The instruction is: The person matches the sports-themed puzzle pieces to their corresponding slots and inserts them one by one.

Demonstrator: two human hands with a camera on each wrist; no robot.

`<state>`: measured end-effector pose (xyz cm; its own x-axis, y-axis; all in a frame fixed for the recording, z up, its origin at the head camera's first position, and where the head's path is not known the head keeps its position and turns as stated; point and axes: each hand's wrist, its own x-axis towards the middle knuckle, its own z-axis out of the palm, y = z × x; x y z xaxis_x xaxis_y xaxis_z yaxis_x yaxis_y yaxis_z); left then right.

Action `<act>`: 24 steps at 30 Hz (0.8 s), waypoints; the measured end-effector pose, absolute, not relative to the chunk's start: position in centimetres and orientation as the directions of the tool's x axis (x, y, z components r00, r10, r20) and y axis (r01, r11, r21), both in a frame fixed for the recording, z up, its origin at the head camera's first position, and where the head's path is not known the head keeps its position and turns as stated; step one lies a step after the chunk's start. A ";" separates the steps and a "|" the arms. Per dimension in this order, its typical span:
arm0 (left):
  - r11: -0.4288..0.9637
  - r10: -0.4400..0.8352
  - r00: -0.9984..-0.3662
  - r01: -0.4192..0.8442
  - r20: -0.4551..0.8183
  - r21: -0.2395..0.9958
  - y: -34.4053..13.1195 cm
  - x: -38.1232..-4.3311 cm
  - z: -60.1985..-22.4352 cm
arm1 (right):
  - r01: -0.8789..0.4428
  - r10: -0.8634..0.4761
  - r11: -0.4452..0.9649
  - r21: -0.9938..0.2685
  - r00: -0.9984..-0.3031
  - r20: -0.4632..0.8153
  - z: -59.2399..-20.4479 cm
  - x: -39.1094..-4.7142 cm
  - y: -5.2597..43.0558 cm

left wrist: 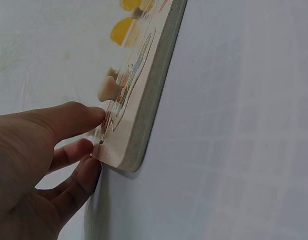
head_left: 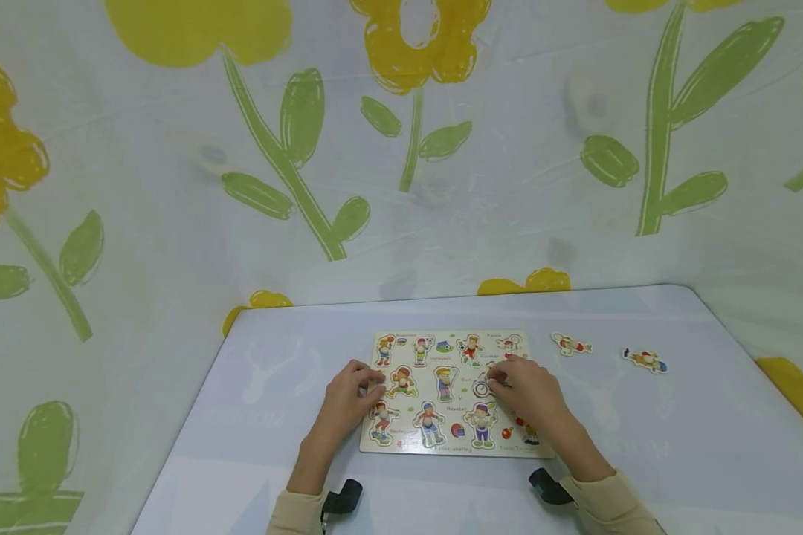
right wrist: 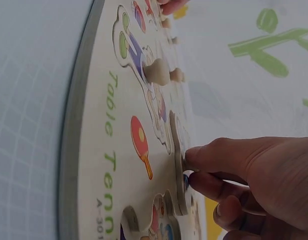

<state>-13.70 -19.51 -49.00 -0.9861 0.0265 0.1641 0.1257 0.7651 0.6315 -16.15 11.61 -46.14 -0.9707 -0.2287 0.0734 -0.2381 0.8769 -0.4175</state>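
A wooden peg puzzle board [head_left: 401, 444] with cartoon sports figures lies on the table. My right hand [head_left: 527, 386] is over its right side, near the bicycle picture. Thumb and forefinger pinch a knobbed puzzle piece [right wrist: 176, 157] close over the board's face. Most of that piece is hidden by the hand in the head view. At the board's left edge, my left hand [head_left: 353, 394] grips the rim, its thumb on the face and fingers at the side, as the left wrist view shows. Several seated figures, such as the baseball piece [head_left: 482, 427], carry round wooden knobs.
Two loose figure pieces lie right of the board on the white table [head_left: 274, 401]: one in red and white [head_left: 572, 344], and another in blue and yellow [head_left: 645, 360]. A flowered cloth [head_left: 482, 186] hangs behind the table's far edge.
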 end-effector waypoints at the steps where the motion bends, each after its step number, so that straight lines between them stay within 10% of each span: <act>1: 0.764 0.024 -0.987 0.120 0.158 0.634 -19.5 -13.7 -49.0 | -0.238 -0.227 0.877 -0.418 -0.971 0.076 -46.2 -16.1 11.5; 24: 0.780 0.030 -0.984 0.133 0.176 0.611 -19.3 -13.6 -48.8 | -0.215 -0.190 0.871 -0.441 -0.977 0.100 -47.3 -16.1 10.9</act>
<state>-13.58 -19.30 -48.81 -0.9839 0.0298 0.1760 0.1329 0.7802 0.6112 -16.07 10.90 -47.28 -0.9766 -0.1905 0.0995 -0.2149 0.8714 -0.4411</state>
